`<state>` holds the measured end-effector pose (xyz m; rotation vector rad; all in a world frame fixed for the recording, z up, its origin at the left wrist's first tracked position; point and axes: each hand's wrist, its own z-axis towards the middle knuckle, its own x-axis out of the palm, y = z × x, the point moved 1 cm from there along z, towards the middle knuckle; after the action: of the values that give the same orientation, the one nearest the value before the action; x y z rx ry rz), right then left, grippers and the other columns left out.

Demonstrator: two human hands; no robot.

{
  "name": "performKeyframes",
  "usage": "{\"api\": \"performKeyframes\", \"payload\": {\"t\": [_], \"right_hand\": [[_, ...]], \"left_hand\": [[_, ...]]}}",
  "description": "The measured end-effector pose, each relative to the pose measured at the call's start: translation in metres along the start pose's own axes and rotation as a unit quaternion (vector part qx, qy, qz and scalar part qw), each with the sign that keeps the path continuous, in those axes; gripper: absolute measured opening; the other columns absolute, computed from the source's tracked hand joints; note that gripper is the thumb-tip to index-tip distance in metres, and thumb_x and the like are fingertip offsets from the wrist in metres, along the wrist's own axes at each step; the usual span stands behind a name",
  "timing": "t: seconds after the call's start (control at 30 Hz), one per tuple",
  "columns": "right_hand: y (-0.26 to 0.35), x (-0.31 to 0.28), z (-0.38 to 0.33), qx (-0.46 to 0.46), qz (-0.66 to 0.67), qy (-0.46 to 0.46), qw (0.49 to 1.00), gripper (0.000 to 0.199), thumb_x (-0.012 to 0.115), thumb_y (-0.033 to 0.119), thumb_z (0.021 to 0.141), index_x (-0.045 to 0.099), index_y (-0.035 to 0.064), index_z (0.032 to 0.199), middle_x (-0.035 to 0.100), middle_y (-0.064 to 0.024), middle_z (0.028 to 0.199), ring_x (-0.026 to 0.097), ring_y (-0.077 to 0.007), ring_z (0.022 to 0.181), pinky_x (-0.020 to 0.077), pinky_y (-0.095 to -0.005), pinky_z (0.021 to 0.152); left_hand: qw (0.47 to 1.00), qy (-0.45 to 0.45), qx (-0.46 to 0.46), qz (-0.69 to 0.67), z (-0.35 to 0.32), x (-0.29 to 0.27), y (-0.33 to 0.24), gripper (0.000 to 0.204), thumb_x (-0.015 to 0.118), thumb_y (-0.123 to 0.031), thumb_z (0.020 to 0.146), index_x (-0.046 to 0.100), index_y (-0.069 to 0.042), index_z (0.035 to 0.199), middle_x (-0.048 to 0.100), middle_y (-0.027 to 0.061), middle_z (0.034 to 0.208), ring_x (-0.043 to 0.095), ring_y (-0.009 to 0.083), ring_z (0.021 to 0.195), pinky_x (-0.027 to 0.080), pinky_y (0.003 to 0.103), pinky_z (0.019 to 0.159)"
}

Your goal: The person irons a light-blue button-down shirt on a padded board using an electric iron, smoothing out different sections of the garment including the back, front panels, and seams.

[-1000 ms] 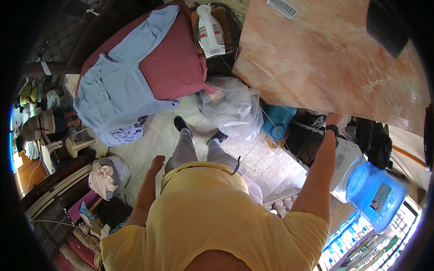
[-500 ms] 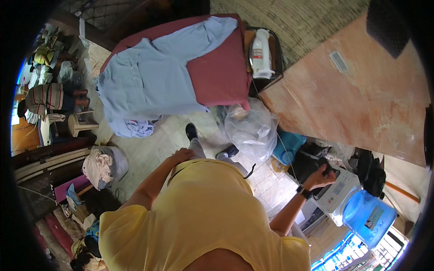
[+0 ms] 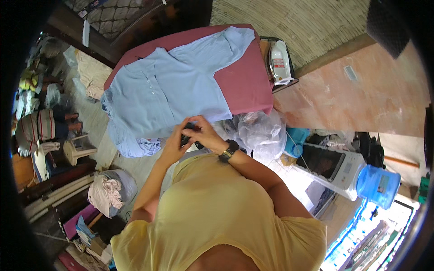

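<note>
At frame centre, the left hand (image 3: pixel 174 143) and right hand (image 3: pixel 203 134) close together around a small dark object (image 3: pixel 187 135), just below the light blue shirt (image 3: pixel 172 90) spread on the maroon ironing board (image 3: pixel 244 77), iron (image 3: pixel 279 61) upper right.

Wall: a pinkish marbled wall (image 3: pixel 361 95) is rising at right.
Floor: pale tiles (image 3: pixel 298 180) are showing near a blue water jug (image 3: pixel 377 185).
Furniture: a maroon board (image 3: pixel 244 81) is standing mid-frame; a small stool (image 3: pixel 77 149) is sitting left.
Light: daylight is coming in lower right.
</note>
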<state>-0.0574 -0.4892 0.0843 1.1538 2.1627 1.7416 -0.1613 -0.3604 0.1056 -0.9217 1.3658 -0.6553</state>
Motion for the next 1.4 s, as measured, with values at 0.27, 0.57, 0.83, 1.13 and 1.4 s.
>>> {"api": "performKeyframes", "payload": {"t": [0.27,0.57,0.83,1.13,1.4], "right_hand": [[-0.013,0.014,0.031,-0.044,-0.266,0.022,0.963,0.043,0.075,0.034,0.086,0.060,0.0009,0.109,0.064,-0.0113,0.098,0.063,-0.0186,0.089,0.0529,-0.0313,0.076],[-0.023,0.017,0.054,0.001,-0.407,0.170,0.897,0.040,0.071,0.034,0.087,0.060,0.0007,0.106,0.068,-0.0149,0.093,0.066,-0.0267,0.090,0.0520,-0.0363,0.078],[-0.024,-0.005,0.070,0.076,-0.493,0.371,0.783,0.054,0.063,0.051,0.087,0.062,0.0048,0.114,0.065,-0.0201,0.114,0.061,-0.0348,0.110,0.0474,-0.0433,0.092],[-0.085,-0.010,0.086,0.104,-0.457,0.573,0.672,0.069,0.046,0.067,0.090,0.070,0.0046,0.109,0.070,-0.0178,0.107,0.065,-0.0309,0.100,0.0488,-0.0429,0.086],[-0.071,0.005,0.095,0.013,-0.445,0.552,0.705,0.027,0.079,0.023,0.073,0.071,0.0066,0.094,0.072,-0.0111,0.091,0.067,-0.0247,0.088,0.0517,-0.0382,0.074]], "left_hand": [[0.885,0.266,-0.326,-0.200,-0.225,-0.005,0.192,0.048,0.053,-0.027,0.100,0.041,-0.010,0.142,0.051,0.0161,0.136,0.050,0.0275,0.124,0.041,0.036,0.104],[0.858,0.127,-0.362,-0.342,-0.171,0.003,0.123,0.045,0.051,-0.026,0.100,0.044,-0.007,0.140,0.046,0.0157,0.141,0.043,0.0260,0.131,0.038,0.035,0.108],[0.903,0.024,-0.315,-0.292,-0.134,0.034,0.096,0.047,0.057,-0.026,0.096,0.050,0.001,0.134,0.060,0.0085,0.124,0.055,0.0160,0.112,0.043,0.030,0.095],[0.826,-0.281,-0.387,-0.297,-0.132,0.095,0.108,0.025,0.064,-0.013,0.092,0.064,0.005,0.110,0.067,0.0026,0.098,0.059,0.0106,0.087,0.047,0.024,0.077],[0.872,-0.181,-0.347,-0.293,-0.136,0.104,0.124,0.018,0.064,-0.011,0.091,0.064,0.004,0.103,0.066,0.0018,0.093,0.057,0.0097,0.084,0.046,0.024,0.074]]}}
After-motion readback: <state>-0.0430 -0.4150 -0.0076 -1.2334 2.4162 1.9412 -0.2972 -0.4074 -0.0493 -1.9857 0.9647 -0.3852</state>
